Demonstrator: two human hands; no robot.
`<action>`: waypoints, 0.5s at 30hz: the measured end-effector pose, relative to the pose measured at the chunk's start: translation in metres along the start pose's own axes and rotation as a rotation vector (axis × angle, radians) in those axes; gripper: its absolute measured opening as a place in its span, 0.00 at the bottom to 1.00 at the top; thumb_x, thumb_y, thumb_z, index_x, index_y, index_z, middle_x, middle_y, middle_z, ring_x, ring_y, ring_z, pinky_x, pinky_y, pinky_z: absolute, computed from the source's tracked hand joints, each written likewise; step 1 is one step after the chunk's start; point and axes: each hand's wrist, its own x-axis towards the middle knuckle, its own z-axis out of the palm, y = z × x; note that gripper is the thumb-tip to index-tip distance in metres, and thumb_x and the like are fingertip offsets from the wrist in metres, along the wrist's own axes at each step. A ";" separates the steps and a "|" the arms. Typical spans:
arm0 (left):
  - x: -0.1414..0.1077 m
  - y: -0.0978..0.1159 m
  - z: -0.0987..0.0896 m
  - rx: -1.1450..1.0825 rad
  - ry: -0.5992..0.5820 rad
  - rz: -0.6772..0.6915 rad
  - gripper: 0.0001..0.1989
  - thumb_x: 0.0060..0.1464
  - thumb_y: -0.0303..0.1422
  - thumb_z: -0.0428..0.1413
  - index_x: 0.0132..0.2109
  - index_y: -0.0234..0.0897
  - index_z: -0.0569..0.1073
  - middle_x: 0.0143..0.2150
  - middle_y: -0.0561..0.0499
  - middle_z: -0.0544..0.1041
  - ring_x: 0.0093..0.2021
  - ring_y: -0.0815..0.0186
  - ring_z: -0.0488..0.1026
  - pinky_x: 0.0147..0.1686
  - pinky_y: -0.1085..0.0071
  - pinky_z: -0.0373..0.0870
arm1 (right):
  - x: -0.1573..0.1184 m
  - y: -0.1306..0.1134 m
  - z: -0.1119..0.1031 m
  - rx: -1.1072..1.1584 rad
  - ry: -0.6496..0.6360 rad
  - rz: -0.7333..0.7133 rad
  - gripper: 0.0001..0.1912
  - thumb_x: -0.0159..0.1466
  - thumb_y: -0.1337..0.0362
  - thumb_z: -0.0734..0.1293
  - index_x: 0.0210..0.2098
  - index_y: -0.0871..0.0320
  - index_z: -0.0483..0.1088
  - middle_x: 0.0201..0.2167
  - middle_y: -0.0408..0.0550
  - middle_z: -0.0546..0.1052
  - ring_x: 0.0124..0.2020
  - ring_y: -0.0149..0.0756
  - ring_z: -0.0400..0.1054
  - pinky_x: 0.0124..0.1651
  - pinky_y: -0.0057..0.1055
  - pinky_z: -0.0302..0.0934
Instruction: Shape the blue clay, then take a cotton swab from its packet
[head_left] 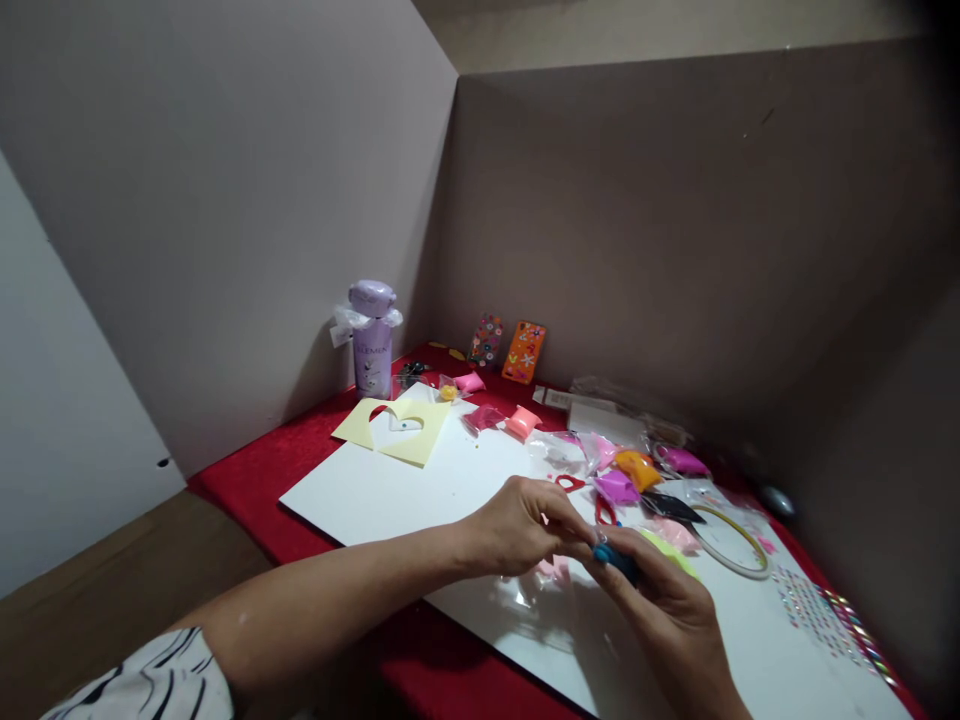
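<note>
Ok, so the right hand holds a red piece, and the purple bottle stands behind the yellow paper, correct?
The colour is wrong: the head view shows that the piece in the right hand is blue, not red. The purple bottle does stand behind the yellow paper.

The word "ELEMENT" (pixel 373 350) can be read across the front of the lilac bottle (pixel 373 376).

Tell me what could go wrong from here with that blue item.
The blue item is in the right hand, with the left hand at its end, so a sharp tug might make it slip. Clear plastic beside the hands could get dragged along. The purple bottle stands upright and might tip if bumped.
</note>
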 end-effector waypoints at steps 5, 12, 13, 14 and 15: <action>0.002 0.000 -0.002 -0.142 -0.045 -0.058 0.08 0.41 0.22 0.59 0.31 0.34 0.80 0.25 0.54 0.70 0.21 0.76 0.67 0.20 0.80 0.67 | 0.004 -0.009 -0.002 0.120 -0.074 0.112 0.10 0.56 0.60 0.69 0.36 0.55 0.75 0.36 0.47 0.78 0.37 0.40 0.72 0.39 0.29 0.68; 0.001 0.000 -0.004 -0.059 -0.018 -0.182 0.09 0.41 0.21 0.57 0.31 0.33 0.80 0.23 0.55 0.72 0.16 0.78 0.65 0.14 0.82 0.63 | 0.008 -0.023 -0.002 0.261 -0.185 0.279 0.10 0.53 0.57 0.70 0.31 0.55 0.76 0.27 0.44 0.76 0.29 0.36 0.70 0.32 0.25 0.63; 0.001 0.000 -0.005 -0.067 -0.026 -0.217 0.08 0.41 0.22 0.58 0.31 0.33 0.80 0.22 0.55 0.72 0.16 0.77 0.65 0.14 0.82 0.64 | 0.008 -0.023 -0.001 0.274 -0.208 0.301 0.10 0.53 0.56 0.70 0.30 0.56 0.76 0.26 0.44 0.76 0.29 0.36 0.69 0.31 0.25 0.63; 0.001 0.000 -0.006 -0.082 -0.043 -0.249 0.08 0.40 0.23 0.59 0.31 0.33 0.80 0.22 0.54 0.73 0.17 0.77 0.66 0.15 0.81 0.64 | 0.008 -0.023 -0.001 0.285 -0.225 0.324 0.10 0.53 0.56 0.70 0.29 0.56 0.76 0.25 0.44 0.76 0.28 0.36 0.69 0.31 0.25 0.62; 0.001 -0.001 -0.007 -0.098 -0.065 -0.275 0.08 0.39 0.24 0.61 0.32 0.33 0.80 0.23 0.54 0.73 0.17 0.76 0.67 0.15 0.80 0.65 | 0.008 -0.023 -0.001 0.295 -0.235 0.346 0.11 0.52 0.55 0.71 0.28 0.56 0.76 0.25 0.44 0.76 0.28 0.36 0.69 0.30 0.25 0.62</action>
